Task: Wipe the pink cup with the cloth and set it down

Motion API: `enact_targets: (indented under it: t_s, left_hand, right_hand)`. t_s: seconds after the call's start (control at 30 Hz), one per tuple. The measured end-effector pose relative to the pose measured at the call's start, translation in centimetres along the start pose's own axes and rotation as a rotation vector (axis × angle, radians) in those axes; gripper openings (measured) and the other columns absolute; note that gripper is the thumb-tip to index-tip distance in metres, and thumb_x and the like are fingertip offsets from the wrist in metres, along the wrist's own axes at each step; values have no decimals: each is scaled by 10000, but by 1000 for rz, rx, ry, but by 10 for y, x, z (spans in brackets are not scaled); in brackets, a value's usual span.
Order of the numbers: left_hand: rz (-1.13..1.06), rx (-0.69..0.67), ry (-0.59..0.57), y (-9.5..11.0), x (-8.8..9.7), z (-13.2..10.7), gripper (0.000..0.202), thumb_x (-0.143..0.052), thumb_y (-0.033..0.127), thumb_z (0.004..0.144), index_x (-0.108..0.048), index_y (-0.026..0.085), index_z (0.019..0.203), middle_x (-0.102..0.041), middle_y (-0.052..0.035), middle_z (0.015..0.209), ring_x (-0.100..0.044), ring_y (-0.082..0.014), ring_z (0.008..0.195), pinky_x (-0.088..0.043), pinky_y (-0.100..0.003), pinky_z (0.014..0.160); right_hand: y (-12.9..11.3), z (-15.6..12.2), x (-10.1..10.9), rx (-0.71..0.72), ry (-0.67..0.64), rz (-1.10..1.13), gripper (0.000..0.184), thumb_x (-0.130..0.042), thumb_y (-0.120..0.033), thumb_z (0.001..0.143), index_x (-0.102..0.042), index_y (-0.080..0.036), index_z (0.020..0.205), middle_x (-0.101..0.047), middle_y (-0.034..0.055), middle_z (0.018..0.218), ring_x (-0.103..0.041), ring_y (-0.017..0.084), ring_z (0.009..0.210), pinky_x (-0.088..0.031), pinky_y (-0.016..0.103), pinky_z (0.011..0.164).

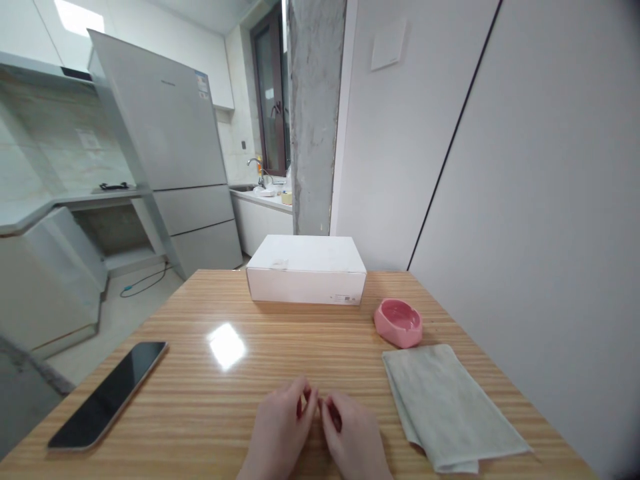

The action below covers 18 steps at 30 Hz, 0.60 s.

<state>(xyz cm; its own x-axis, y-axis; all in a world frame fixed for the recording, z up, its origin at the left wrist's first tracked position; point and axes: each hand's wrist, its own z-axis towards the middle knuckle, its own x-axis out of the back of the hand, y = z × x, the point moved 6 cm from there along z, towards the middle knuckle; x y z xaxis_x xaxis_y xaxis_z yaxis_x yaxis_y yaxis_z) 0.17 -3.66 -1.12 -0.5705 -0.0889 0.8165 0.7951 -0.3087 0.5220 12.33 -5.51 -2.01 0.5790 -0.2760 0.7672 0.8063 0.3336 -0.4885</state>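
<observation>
My left hand (284, 427) rests on the wooden table near its front edge, the fingers curled in and the thumb near the forefinger. Beside it my right hand (353, 430) is curled the same way, and the fingertips of both nearly meet. I see nothing held in either one. To the right of my right hand lies a folded grey-green cloth (445, 407). Just behind the cloth sits a pink faceted bowl, like an ashtray (399, 323). Over on the left a smartphone (110, 397) lies with its dark screen up.
A closed white box (306, 283) stands at the far edge of the table (190, 400). A white wall (525, 200) runs along the right side. Beyond the table are a bare concrete column (317, 120), a grey refrigerator (165, 127) and a kitchen counter with a sink.
</observation>
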Motion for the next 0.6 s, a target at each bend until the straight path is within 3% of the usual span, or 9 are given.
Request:
enact_targets:
  t_s: [0.17, 0.6]
  left_hand:
    - [249, -170, 25, 1, -15, -15, 185, -455, 143, 857, -549, 216, 715, -677, 11, 658, -659, -167, 592, -400, -238, 513]
    - [260, -183, 22, 2, -14, -17, 183, -436, 157, 872, -530, 222, 729, -679, 18, 660, -668, -160, 593, -429, -238, 514]
  right_hand:
    - [-6, -6, -3, 108, 55, -173, 354, -303, -246, 952, -494, -229, 654, -617, -6, 583, -592, 146, 489, -297, 255, 477]
    - [-10, -11, 0, 155, 69, -227, 418, -219, -266, 984, -492, -226, 669, -605, -6, 582, -593, 141, 500, -292, 260, 499]
